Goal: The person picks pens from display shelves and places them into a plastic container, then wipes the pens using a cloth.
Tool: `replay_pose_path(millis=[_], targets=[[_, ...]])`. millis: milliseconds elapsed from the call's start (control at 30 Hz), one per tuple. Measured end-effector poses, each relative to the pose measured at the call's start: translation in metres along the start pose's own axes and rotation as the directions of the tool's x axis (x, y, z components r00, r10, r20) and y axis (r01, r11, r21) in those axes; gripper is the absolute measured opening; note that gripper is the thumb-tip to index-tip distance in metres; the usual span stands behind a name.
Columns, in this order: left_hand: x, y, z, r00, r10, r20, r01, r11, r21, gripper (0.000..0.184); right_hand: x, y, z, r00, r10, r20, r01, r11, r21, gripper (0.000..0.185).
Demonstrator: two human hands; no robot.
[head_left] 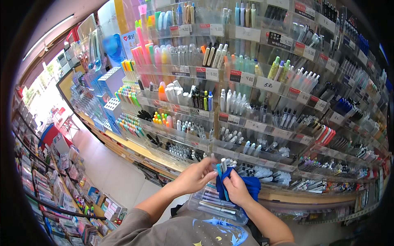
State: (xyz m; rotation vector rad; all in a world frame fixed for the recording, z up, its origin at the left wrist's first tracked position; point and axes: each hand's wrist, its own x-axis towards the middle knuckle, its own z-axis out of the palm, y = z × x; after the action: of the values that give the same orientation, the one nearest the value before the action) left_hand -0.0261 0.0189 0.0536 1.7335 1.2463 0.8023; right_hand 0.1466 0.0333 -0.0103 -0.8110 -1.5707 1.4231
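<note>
My right hand (236, 186) is closed round a blue cloth (251, 187) and a few pens (222, 168) that stick up out of it, some light blue, one whitish. Just left of the pens is my left hand (197, 177), its fingers bent towards them; whether they pinch anything is too small to tell. Below both hands, against my body, a clear plastic box (217, 209) holds several pens lying flat.
A tall rack with clear shelves (242, 119) full of pens and markers rises in front, with price tags along its edges. A wooden ledge (279, 194) runs under it. At the lower left stands a shelf of small packaged goods (61, 180), beside a tiled floor (111, 168).
</note>
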Motion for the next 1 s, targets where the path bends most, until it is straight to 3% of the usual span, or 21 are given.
replay_pose_path(millis=[67, 200, 233, 333, 433, 600, 700, 833, 900, 1000], targets=[[0.005, 0.01, -0.002, 0.984, 0.115, -0.137, -0.12, 0.992, -0.029, 0.029, 0.0, 0.002, 0.0, 0.999, 0.022, 0.049, -0.024, 0.999, 0.04, 0.011], [0.017, 0.001, 0.006, 0.942, 0.331, -0.06, -0.324, 0.941, 0.098, 0.033, -0.004, 0.013, -0.007, 0.99, 0.05, 0.132, -0.049, 0.999, -0.017, 0.024], [0.017, 0.004, 0.005, 0.972, 0.233, -0.023, -0.232, 0.972, 0.019, 0.03, -0.004, 0.016, -0.008, 0.986, 0.092, 0.138, -0.089, 0.996, -0.023, 0.023], [0.022, 0.004, -0.002, 0.967, 0.25, -0.05, -0.249, 0.968, 0.019, 0.023, -0.001, 0.018, -0.004, 0.999, -0.002, 0.049, 0.003, 1.0, -0.021, 0.013], [0.022, 0.015, -0.018, 0.997, 0.059, -0.046, -0.066, 0.983, -0.173, 0.018, -0.002, 0.001, -0.006, 0.997, 0.023, 0.076, -0.015, 0.994, -0.104, 0.014], [0.024, 0.016, -0.028, 0.999, 0.047, -0.008, -0.047, 0.952, -0.304, 0.012, -0.005, -0.018, -0.005, 0.998, 0.032, 0.054, -0.02, 0.976, -0.215, 0.015], [0.026, 0.013, -0.031, 0.993, 0.041, 0.11, -0.015, 0.974, -0.227, 0.015, -0.006, -0.016, -0.006, 0.999, -0.011, 0.046, 0.021, 0.971, -0.239, 0.015], [0.028, 0.034, -0.043, 0.993, 0.001, 0.118, 0.022, 0.981, -0.191, 0.014, -0.006, -0.024, -0.003, 0.999, -0.038, -0.005, 0.036, 0.968, -0.25, 0.013], [0.031, 0.052, -0.061, 0.994, 0.068, 0.081, -0.064, 0.997, -0.051, 0.012, -0.006, -0.018, -0.002, 0.997, -0.052, -0.054, 0.04, 0.98, -0.197, 0.014], [0.038, 0.096, -0.096, 0.977, 0.211, -0.036, -0.213, 0.976, -0.05, 0.009, -0.004, 0.002, -0.003, 0.993, -0.04, -0.109, 0.024, 0.989, -0.145, 0.016]])
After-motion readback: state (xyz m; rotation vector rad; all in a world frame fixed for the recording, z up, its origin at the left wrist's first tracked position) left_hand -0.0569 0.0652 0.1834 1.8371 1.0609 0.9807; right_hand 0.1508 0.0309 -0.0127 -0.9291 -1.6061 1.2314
